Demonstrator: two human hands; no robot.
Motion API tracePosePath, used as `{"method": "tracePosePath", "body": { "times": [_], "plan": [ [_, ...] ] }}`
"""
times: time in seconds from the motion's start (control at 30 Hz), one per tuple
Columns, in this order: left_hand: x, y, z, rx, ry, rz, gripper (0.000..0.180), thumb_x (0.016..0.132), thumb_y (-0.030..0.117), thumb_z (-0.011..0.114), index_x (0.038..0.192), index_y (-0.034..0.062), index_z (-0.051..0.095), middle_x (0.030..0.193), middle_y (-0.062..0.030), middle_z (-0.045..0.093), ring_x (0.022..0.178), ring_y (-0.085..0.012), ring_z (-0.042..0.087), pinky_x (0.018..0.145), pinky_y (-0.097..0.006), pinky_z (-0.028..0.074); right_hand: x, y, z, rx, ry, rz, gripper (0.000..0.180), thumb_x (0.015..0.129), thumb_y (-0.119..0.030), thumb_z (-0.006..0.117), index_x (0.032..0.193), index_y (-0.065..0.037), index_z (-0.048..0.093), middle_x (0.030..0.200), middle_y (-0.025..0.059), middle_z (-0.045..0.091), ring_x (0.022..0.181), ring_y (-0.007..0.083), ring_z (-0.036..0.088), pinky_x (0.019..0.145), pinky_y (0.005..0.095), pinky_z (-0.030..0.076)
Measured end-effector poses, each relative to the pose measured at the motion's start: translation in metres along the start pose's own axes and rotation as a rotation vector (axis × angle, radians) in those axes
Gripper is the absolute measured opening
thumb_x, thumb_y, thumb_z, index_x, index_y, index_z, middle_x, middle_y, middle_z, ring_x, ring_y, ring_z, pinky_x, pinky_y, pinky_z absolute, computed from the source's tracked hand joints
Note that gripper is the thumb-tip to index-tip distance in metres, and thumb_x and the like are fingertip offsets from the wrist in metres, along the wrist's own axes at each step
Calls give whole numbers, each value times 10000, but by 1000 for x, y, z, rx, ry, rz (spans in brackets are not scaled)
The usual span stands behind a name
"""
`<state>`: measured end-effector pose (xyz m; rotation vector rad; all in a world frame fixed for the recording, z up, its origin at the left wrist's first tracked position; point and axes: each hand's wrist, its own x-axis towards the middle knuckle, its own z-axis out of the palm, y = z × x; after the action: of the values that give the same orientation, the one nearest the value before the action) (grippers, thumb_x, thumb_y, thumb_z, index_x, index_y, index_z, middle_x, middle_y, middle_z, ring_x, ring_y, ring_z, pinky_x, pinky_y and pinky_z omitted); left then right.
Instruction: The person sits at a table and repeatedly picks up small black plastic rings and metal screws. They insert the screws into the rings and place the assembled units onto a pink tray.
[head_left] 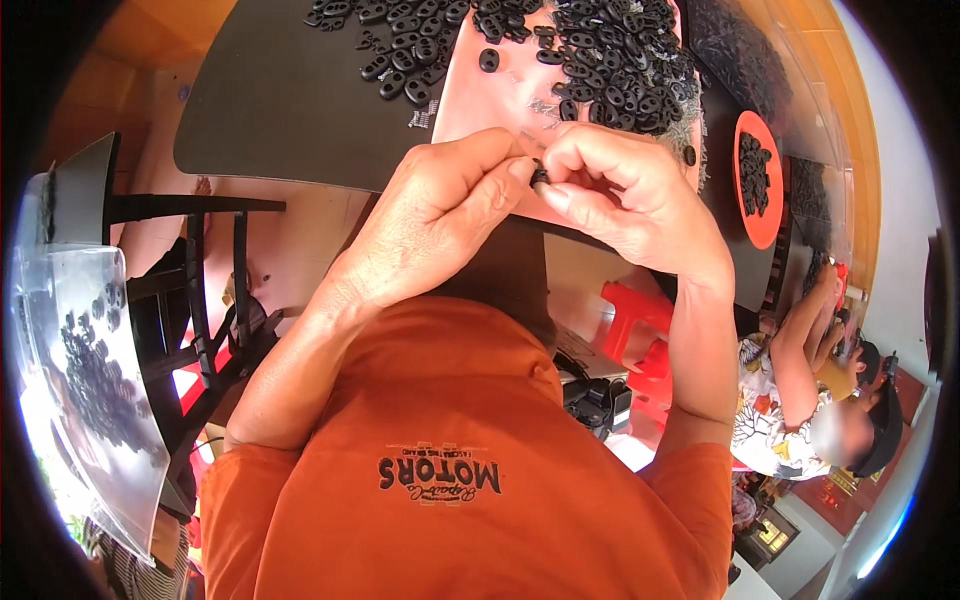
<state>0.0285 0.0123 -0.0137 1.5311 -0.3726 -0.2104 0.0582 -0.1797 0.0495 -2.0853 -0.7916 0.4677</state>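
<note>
My left hand and my right hand meet over the near edge of a pale pink tray. Both are closed in a pinch on one small black plastic piece, mostly covered by the fingertips. It looks like part of a cord lock, though its exact shape is hidden. Beyond the right hand lies a heap of black oval two-hole cord lock parts on the tray. Small metal springs are scattered between the heap and my fingers. One loose black oval part sits apart on the tray.
More black oval parts lie on the dark table left of the tray. A red plate holding small black pieces stands at right. Clear plastic bags, a dark chair and a red stool surround the table. Another person sits at right.
</note>
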Motion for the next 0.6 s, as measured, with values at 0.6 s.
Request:
{"method": "tracePosePath", "body": {
  "times": [0.6],
  "plan": [
    [-1,0,-2,9,19,-107,111,879,64,517,809,-19,544,665,-30,523,604,-72,483,543,-245,417,8,9,36,-367,399,-233,169,889,-113,613,826,16,524,678,129,502,560,292,520,495,366,405]
  ]
}}
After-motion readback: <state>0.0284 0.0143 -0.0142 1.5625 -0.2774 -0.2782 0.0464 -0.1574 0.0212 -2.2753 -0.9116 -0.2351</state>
